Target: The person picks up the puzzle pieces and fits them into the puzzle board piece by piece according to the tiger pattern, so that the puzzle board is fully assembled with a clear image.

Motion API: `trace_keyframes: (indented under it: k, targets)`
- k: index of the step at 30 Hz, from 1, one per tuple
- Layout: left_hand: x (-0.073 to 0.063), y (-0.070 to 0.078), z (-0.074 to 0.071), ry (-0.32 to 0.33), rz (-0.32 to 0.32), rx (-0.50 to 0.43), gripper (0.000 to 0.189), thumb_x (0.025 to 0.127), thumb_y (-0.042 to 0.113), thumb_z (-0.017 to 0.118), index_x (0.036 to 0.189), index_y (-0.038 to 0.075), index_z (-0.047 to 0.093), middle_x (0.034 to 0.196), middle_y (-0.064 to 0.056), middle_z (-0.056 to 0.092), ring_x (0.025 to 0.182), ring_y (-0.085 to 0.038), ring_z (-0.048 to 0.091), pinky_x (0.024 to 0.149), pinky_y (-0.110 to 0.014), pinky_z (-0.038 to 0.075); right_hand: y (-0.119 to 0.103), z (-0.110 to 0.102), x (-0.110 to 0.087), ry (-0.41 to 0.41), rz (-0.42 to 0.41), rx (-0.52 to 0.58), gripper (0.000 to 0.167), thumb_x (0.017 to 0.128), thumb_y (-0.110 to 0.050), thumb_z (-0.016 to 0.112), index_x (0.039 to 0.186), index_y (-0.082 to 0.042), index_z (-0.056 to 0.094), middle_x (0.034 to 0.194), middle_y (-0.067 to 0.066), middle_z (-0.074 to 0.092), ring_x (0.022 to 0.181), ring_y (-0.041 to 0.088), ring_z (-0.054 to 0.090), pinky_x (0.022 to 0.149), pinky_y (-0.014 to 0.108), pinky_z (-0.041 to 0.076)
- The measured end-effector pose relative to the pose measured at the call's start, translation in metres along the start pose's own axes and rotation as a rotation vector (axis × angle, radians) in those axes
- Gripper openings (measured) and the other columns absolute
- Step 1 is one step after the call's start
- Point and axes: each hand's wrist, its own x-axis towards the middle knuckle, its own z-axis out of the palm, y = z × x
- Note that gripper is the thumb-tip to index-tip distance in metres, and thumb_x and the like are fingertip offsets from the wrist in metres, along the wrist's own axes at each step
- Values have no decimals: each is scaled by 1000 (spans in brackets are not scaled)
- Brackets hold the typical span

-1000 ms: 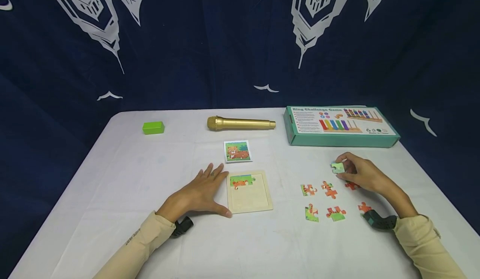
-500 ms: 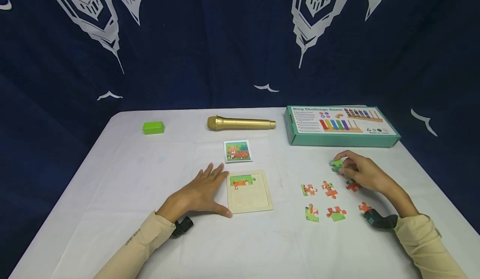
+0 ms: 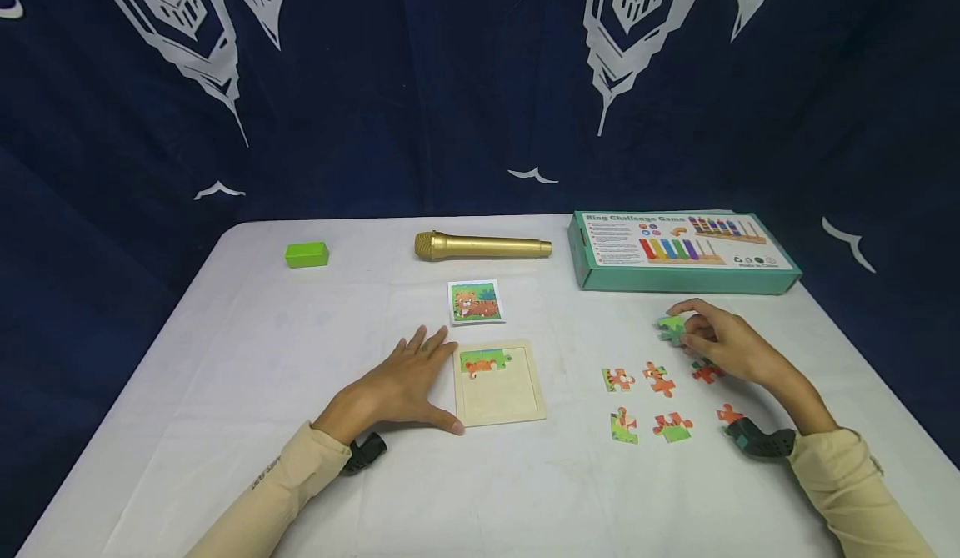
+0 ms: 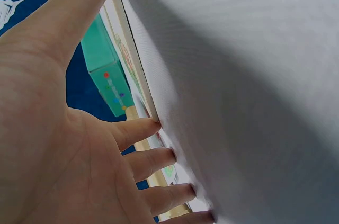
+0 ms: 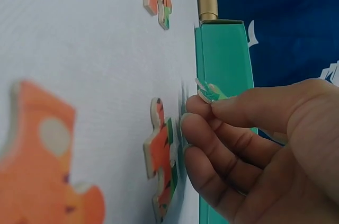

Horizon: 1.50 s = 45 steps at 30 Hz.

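Observation:
My right hand (image 3: pixel 723 345) pinches a green jigsaw piece (image 3: pixel 670 325) between thumb and fingertips at the right side of the table. In the right wrist view that piece (image 5: pixel 213 92) is seen nearly edge-on. Just below the hand lies an orange and dark green piece (image 3: pixel 707 371). My left hand (image 3: pixel 397 387) rests with spread fingers at the left edge of a pale wooden puzzle board (image 3: pixel 502 399), thumb and index finger touching its side. Joined green and orange pieces (image 3: pixel 483 361) sit in the board's upper left. Left fingertips (image 4: pixel 168 155) meet the tablecloth.
Several loose tiger pieces (image 3: pixel 660 380) lie right of the board. A tiger picture card (image 3: pixel 476 303) lies behind it, then a gold microphone (image 3: pixel 483 247). A teal game box (image 3: pixel 686 279) stands at back right, a green block (image 3: pixel 307 255) at back left.
The right hand has turned the jigsaw piece in its fingertips and shifted it slightly away, toward the box. The left hand and the board have stayed in place.

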Motion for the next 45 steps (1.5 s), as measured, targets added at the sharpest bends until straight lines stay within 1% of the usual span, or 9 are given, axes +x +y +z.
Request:
trace_keyframes:
  k: [7, 16, 22, 27, 31, 35, 38, 45]
  targets:
    - [0, 0, 0, 3, -1, -8, 119, 63, 66, 77, 151, 5, 26, 160, -14, 11, 146, -38, 2, 116, -55, 9, -6, 2, 3, -40, -14, 64, 38, 88, 3, 60, 125, -1, 50, 89, 10, 59, 69, 11, 56, 59, 24, 47]
    - [0, 1, 0, 8, -4, -8, 119, 62, 66, 78, 150, 5, 27, 160, -14, 12, 146, -38, 2, 116, -55, 9, -14, 10, 10, -88, -18, 90, 39, 87, 5, 61, 124, 0, 48, 88, 10, 61, 70, 14, 56, 57, 24, 44]
    - [-1, 1, 0, 3, -6, -20, 118, 62, 65, 79, 151, 5, 27, 160, -14, 11, 146, -38, 1, 116, -55, 9, -18, 14, 13, -104, -40, 97, 39, 88, 1, 64, 123, -1, 48, 87, 7, 63, 71, 11, 56, 63, 22, 43]
    - [-1, 1, 0, 4, -4, -18, 119, 62, 65, 79, 151, 5, 27, 160, -15, 11, 146, -38, 1, 116, -55, 9, -22, 16, 15, -110, -72, 136, 38, 88, 0, 65, 122, -1, 49, 84, 6, 64, 71, 10, 56, 66, 20, 43]
    - [-1, 1, 1, 8, -4, -15, 119, 62, 65, 79, 151, 5, 26, 160, -15, 11, 146, -38, 1, 116, -55, 8, -25, 19, 18, -115, -87, 180, 38, 87, -2, 68, 120, -1, 50, 82, 7, 63, 69, 11, 55, 63, 21, 44]
    - [-1, 0, 1, 10, -2, -9, 119, 62, 66, 78, 151, 5, 27, 160, -14, 11, 146, -38, 1, 116, -54, 9, -29, 22, 22, -129, -95, 200, 37, 86, -2, 69, 119, -1, 52, 83, 7, 62, 68, 11, 55, 64, 21, 44]
    - [-1, 0, 1, 7, -1, -7, 119, 63, 66, 78, 151, 5, 26, 160, -14, 11, 146, -37, 1, 116, -54, 9, -32, 23, 23, -134, -110, 208, 36, 85, 0, 68, 117, -1, 53, 83, 8, 61, 69, 11, 55, 66, 21, 44]
    - [0, -1, 1, 7, 4, -7, 118, 63, 66, 77, 151, 6, 26, 160, -14, 11, 146, -38, 1, 116, -54, 9, -39, 25, 27, -150, -149, 228, 34, 85, 3, 66, 117, 1, 53, 86, 10, 61, 70, 12, 57, 66, 21, 46]
